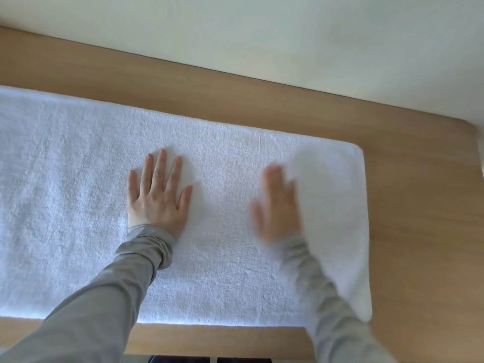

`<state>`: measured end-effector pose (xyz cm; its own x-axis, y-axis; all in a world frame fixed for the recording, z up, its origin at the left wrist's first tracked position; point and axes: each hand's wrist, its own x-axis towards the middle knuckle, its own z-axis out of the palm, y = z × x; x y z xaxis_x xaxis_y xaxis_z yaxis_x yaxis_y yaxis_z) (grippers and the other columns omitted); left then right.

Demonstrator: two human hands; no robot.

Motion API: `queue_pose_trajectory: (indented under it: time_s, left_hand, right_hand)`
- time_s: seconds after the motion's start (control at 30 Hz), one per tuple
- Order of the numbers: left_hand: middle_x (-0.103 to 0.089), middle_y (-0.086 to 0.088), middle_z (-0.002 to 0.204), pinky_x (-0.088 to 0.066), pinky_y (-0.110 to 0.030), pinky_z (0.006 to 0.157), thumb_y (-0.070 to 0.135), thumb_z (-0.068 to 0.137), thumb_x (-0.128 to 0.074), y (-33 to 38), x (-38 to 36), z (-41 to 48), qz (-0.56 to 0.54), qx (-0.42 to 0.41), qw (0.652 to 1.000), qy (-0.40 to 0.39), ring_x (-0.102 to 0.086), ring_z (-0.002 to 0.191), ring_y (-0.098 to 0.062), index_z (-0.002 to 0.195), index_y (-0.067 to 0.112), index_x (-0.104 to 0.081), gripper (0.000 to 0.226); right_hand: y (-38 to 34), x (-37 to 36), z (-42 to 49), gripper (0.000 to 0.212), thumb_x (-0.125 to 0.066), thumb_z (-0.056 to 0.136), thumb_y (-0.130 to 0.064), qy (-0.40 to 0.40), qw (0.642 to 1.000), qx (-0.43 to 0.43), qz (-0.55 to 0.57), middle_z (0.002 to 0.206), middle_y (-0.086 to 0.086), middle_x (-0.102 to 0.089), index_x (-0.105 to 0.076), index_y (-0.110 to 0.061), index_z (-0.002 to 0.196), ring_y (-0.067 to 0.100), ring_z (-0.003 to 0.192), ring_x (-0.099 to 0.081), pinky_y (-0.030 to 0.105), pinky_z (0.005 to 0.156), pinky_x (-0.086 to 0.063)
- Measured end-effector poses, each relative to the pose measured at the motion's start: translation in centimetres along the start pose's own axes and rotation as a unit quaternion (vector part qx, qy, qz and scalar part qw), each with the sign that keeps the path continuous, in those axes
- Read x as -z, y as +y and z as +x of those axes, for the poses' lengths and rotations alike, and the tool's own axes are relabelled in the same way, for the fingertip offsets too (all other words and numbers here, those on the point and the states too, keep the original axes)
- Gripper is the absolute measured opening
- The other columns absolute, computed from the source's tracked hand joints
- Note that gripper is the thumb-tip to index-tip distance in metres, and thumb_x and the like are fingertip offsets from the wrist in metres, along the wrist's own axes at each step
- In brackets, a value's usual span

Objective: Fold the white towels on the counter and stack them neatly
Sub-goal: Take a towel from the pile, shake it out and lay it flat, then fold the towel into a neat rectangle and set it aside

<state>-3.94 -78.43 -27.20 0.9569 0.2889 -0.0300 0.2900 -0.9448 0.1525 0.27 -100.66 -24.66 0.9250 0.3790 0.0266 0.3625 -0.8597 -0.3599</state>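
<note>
A white towel (78,192) lies flat along the wooden counter (419,231), running off the left edge of the view, its right end near the counter's right side. My left hand (157,195) presses flat on the towel's middle with fingers spread. My right hand (277,205) lies flat on the towel further right and is blurred with motion. Both wrists are covered by grey sleeves.
A pale wall (262,35) runs along the back of the counter. Bare wood shows behind the towel, to its right, and in a strip along the front edge (209,339). The counter ends at the right, near the wall corner.
</note>
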Motion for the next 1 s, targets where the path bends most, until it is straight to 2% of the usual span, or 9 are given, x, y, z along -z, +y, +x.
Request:
queue_pose_trajectory:
  time_s: [0.1, 0.17, 0.33, 0.47, 0.6, 0.7, 0.83, 0.93, 1.0]
  left_hand:
    - [-0.008, 0.002, 0.159, -0.002, -0.046, 0.117, 0.053, 0.095, -0.012, 0.0, 0.1, -0.1, -0.002, 0.0, 1.0, -0.002, -0.004, 0.146, -0.02, 0.15, 0.032, -0.008, 0.059]
    - [-0.005, 0.002, 0.159, -0.001, -0.046, 0.118, 0.053, 0.095, -0.01, 0.0, 0.2, -0.2, 0.003, 0.0, 1.0, -0.005, -0.001, 0.146, -0.019, 0.15, 0.032, -0.005, 0.06]
    - [-0.002, 0.002, 0.159, 0.001, -0.046, 0.118, 0.053, 0.095, -0.008, 0.2, 0.4, -0.2, 0.0, 0.003, 1.0, -0.012, 0.002, 0.146, -0.019, 0.15, 0.031, -0.004, 0.06]
    - [-0.002, 0.002, 0.159, 0.002, -0.046, 0.117, 0.054, 0.094, -0.007, 0.1, 0.4, -0.2, -0.006, 0.002, 1.0, -0.013, 0.002, 0.146, -0.019, 0.15, 0.03, -0.005, 0.061]
    - [-0.004, 0.0, 0.159, 0.003, -0.046, 0.117, 0.054, 0.094, -0.007, 0.0, 0.3, -0.2, -0.011, -0.002, 1.0, -0.014, 0.0, 0.146, -0.021, 0.15, 0.029, -0.007, 0.061]
    - [-0.002, 0.001, 0.159, 0.003, -0.046, 0.117, 0.054, 0.094, -0.004, -0.1, 0.3, -0.2, 0.005, 0.0, 1.0, -0.018, 0.002, 0.146, -0.02, 0.15, 0.03, -0.004, 0.062]
    - [0.001, 0.002, 0.159, 0.003, -0.045, 0.118, 0.054, 0.093, -0.001, 0.0, 0.2, -0.2, 0.018, 0.007, 1.0, -0.02, 0.004, 0.146, -0.019, 0.15, 0.031, -0.001, 0.061]
    - [0.0, 0.002, 0.159, 0.003, -0.044, 0.118, 0.053, 0.093, -0.003, 0.1, 0.1, -0.3, 0.014, 0.008, 1.0, -0.015, 0.004, 0.146, -0.018, 0.15, 0.031, -0.001, 0.06]
    - [-0.001, 0.002, 0.159, 0.002, -0.045, 0.118, 0.052, 0.094, -0.005, 0.2, 0.1, -0.3, 0.009, 0.011, 1.0, -0.01, 0.003, 0.146, -0.018, 0.15, 0.031, -0.003, 0.06]
  right_hand:
    - [-2.5, -2.1, -7.0, 0.057, -0.023, 0.099, -0.036, -0.09, 0.987, 0.117, -0.063, 0.157, 0.007, -0.01, -0.016, -0.007, 0.148, 0.022, 0.145, -0.009, 0.048, 0.115, -0.013]
    - [0.9, -1.3, -9.8, 0.056, -0.02, 0.099, -0.037, -0.083, 0.991, 0.061, -0.079, 0.157, 0.004, -0.011, -0.017, -0.01, 0.148, 0.02, 0.145, -0.011, 0.049, 0.114, -0.015]
    - [10.0, 3.4, -14.1, 0.068, -0.009, 0.094, -0.051, -0.077, 0.979, -0.18, -0.057, 0.155, 0.012, -0.01, -0.012, -0.008, 0.147, 0.03, 0.143, -0.013, 0.05, 0.115, -0.018]
    - [10.8, 4.3, -14.6, 0.075, -0.008, 0.086, -0.061, -0.076, 0.962, -0.26, -0.037, 0.153, 0.008, 0.002, 0.001, -0.012, 0.143, 0.032, 0.144, -0.007, 0.051, 0.116, -0.009]
    - [6.0, 3.7, -12.3, 0.071, -0.011, 0.095, -0.05, -0.034, 0.981, -0.173, -0.084, 0.153, 0.02, -0.01, -0.013, 0.001, 0.144, 0.033, 0.143, -0.01, 0.052, 0.115, -0.008]
    - [1.5, 1.6, -9.8, 0.066, -0.018, 0.096, -0.043, -0.077, 0.992, -0.056, -0.079, 0.156, 0.016, -0.005, -0.008, -0.001, 0.147, 0.027, 0.144, -0.003, 0.045, 0.117, -0.002]
    - [-1.2, -0.9, -4.9, 0.063, -0.019, 0.096, -0.041, -0.127, 0.983, 0.092, -0.097, 0.156, 0.009, -0.005, -0.01, -0.004, 0.146, 0.025, 0.144, -0.004, 0.045, 0.117, -0.006]
    - [1.3, -0.8, -0.4, 0.065, -0.009, 0.094, -0.046, -0.143, 0.976, 0.116, -0.112, 0.155, 0.002, 0.007, -0.001, -0.009, 0.147, 0.017, 0.143, 0.009, 0.042, 0.118, 0.002]
    - [4.9, 0.4, 2.2, 0.068, -0.008, 0.091, -0.046, -0.127, 0.981, 0.096, -0.109, 0.156, 0.003, -0.001, -0.008, -0.008, 0.147, 0.015, 0.142, 0.008, 0.041, 0.117, 0.004]
